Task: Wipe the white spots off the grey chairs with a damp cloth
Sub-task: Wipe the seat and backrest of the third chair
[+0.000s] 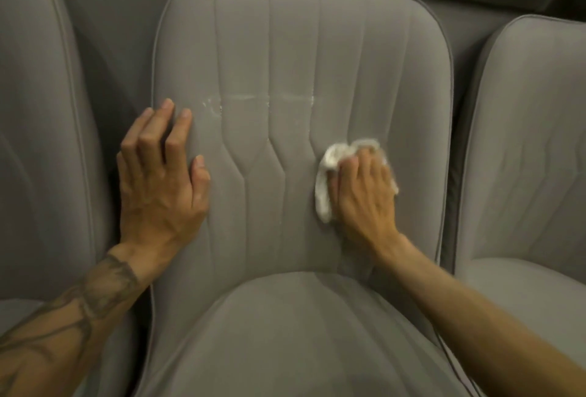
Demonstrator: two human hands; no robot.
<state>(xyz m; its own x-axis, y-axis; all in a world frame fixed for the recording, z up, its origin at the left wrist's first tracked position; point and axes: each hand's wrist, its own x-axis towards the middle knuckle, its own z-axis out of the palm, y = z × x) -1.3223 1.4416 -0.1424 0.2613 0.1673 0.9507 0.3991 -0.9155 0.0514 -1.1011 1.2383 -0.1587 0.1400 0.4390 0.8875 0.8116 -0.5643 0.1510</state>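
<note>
Head cam, near to far.

Seat cushion (295,333) of the middle chair (295,31) is closest, sitting below and between both wrists. Both forearms come in from the bottom corners; the left forearm (79,307) is tattooed.

Left hand (161,181): open and holding nothing. Palm lies flat on the backrest, fingers spread and pointing up. It sits at the backrest's left edge, with the outer fingers reaching the piping.

Right hand (364,193): fingers curled over a bunched white cloth (323,193), gripping it and pressing it against the backrest. Cloth sticks out past the thumb side and above the fingertips, with a bit showing on the outer side too. Cloth and hand are slightly motion-blurred. Both sit on the right part of the backrest, well apart from the left hand.

White streak (241,98): a thin horizontal smear across the stitched panels. It is above both hands, starting just beyond the left hand's index fingertip and running toward the right. It is densest at the left end and fainter further along. Cloth is below its right end, not touching it.

Left-side chair (38,142) is outboard of the left hand, right-side chair (532,142) outboard of the right hand. Both are grey.
</note>
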